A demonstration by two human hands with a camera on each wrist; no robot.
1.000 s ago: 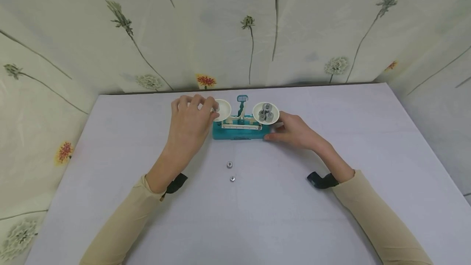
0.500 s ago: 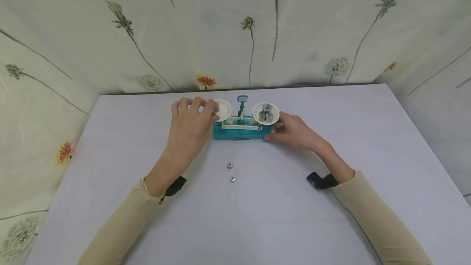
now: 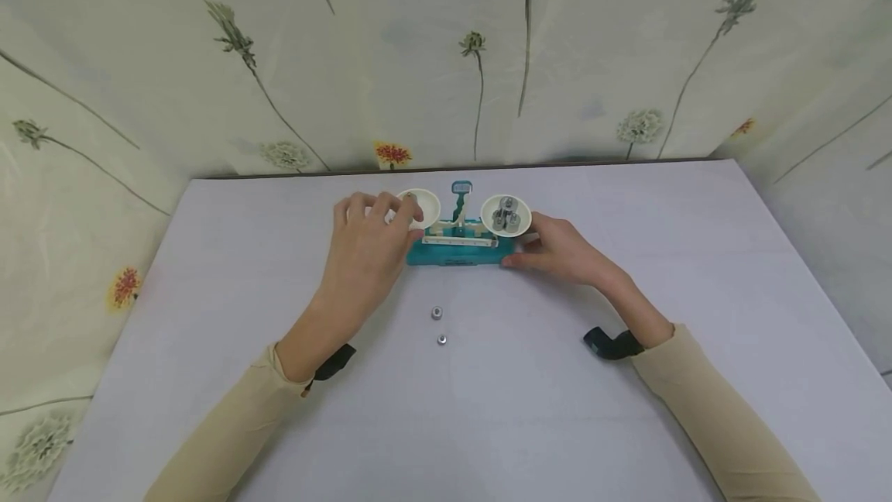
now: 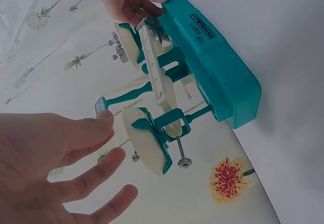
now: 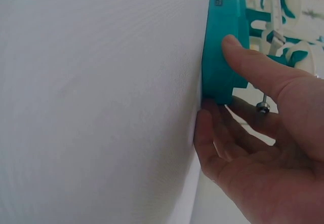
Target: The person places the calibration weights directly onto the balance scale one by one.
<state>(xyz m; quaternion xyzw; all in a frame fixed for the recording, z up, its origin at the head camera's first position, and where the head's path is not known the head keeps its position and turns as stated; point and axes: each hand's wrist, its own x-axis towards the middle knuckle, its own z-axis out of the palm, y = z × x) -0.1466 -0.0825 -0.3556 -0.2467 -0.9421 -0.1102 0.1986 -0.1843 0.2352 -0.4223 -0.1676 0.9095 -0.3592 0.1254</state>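
A teal balance scale (image 3: 460,256) stands near the table's back edge. Its right pan (image 3: 524,228) carries several metal weights (image 3: 506,215). My left hand (image 3: 365,246) hovers at the left pan (image 3: 428,208), fingers bent loosely and apart. In the left wrist view a small metal weight (image 4: 135,156) shows at that pan's far side, separate from the fingers; most of it is hidden. My right hand (image 3: 557,249) grips the right end of the base, its thumb (image 5: 238,51) on the front face and the other fingers around the end.
Two small metal weights, one larger (image 3: 437,312) and one smaller (image 3: 442,339), lie on the white tabletop (image 3: 516,409) in front of the scale. Behind the table hangs a flower-printed cloth (image 3: 418,60). A black strap piece sits at each wrist.
My left hand has shifted slightly right over the left pan, and its fingers have parted from the small weight they pinched. The right hand stays on the base.
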